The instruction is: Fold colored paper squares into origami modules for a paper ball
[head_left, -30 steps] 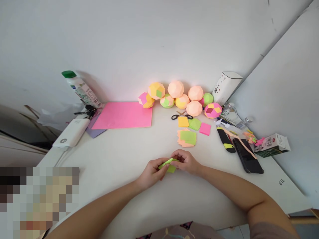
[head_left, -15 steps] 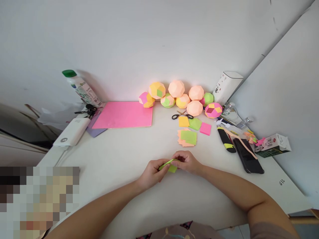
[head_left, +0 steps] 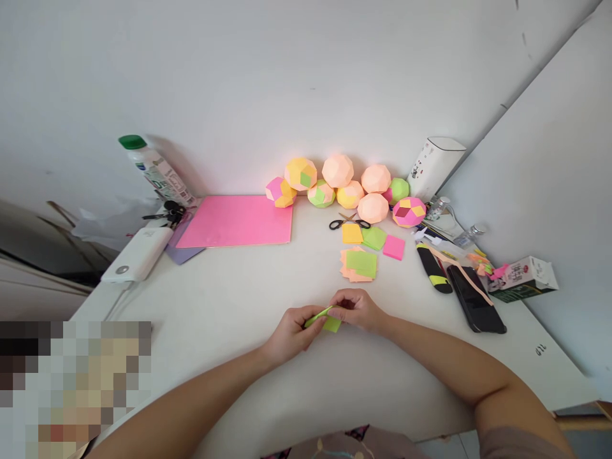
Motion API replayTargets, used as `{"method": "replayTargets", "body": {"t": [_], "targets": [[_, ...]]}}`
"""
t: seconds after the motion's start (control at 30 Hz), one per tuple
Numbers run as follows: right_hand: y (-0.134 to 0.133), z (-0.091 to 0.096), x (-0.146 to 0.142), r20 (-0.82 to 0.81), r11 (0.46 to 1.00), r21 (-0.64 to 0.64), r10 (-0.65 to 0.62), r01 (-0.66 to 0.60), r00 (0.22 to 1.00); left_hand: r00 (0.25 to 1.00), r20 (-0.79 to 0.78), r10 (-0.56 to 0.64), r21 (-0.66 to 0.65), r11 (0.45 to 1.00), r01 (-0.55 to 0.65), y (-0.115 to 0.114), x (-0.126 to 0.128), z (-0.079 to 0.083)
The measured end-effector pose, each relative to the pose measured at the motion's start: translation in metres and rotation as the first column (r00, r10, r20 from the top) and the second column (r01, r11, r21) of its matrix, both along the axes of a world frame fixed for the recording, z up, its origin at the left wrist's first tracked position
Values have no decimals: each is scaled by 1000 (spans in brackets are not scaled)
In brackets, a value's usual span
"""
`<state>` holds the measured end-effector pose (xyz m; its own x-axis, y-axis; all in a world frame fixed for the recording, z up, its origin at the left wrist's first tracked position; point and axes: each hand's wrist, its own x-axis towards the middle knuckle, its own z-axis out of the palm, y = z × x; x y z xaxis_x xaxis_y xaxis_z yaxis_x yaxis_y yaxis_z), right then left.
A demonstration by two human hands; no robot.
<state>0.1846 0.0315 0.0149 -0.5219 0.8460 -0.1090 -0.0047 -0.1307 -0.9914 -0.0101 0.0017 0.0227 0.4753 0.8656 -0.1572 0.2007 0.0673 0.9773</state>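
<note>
A small green paper square point(head_left: 333, 324), partly folded, is pinched between both hands above the near middle of the white table. My left hand point(head_left: 292, 331) grips its left side, thumb on top. At the upper right edge, my right hand point(head_left: 357, 310) holds it with thumb and curled fingers; some fingertips are hidden. Just beyond lies a stack of peach and green paper pieces point(head_left: 361, 264). Yellow sticky notes point(head_left: 352, 234), green sticky notes point(head_left: 375, 238) and pink sticky notes point(head_left: 394, 247) rest behind it, near black-handled scissors point(head_left: 349, 222).
Several folded paper balls point(head_left: 338, 171) line the wall. A pink board point(head_left: 239, 223) lies at left, near a white power bank point(head_left: 138, 255) and a green-capped bottle point(head_left: 160, 169). To the right are a black phone point(head_left: 475, 299), a cutter point(head_left: 434, 269) and a carton point(head_left: 526, 280).
The raised flap of the green paper looks slightly narrower, pressed down between the fingers. Both hands stay in nearly the same place.
</note>
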Motion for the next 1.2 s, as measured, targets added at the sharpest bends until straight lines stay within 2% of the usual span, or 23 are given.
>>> {"method": "replayTargets", "body": {"t": [0.27,0.43,0.53,0.67,0.9,1.1,1.2], "targets": [[1,1,0,0,999,-46,-15,15,1000,1000,-1,3,-27,1000,-3,1,1,1],[0,-1,0,-41,997,-70,-31,28,999,999,45,15,-124,992,-9,4,-1,2],[0,-1,2,12,996,-39,-76,76,997,995,81,50,-189,981,-34,7,-2,0],[-3,1,2,42,999,40,-33,31,999,993,91,81,-227,972,-59,10,-2,-4],[-4,-6,-1,51,990,138,0,-7,999,997,61,45,-213,977,-31,9,-1,-1],[-4,-7,1,83,989,145,-42,30,996,981,141,130,-201,974,-100,7,1,-1],[-5,-7,0,118,982,189,-40,17,992,981,135,137,-209,972,-107,9,0,-4]]}}
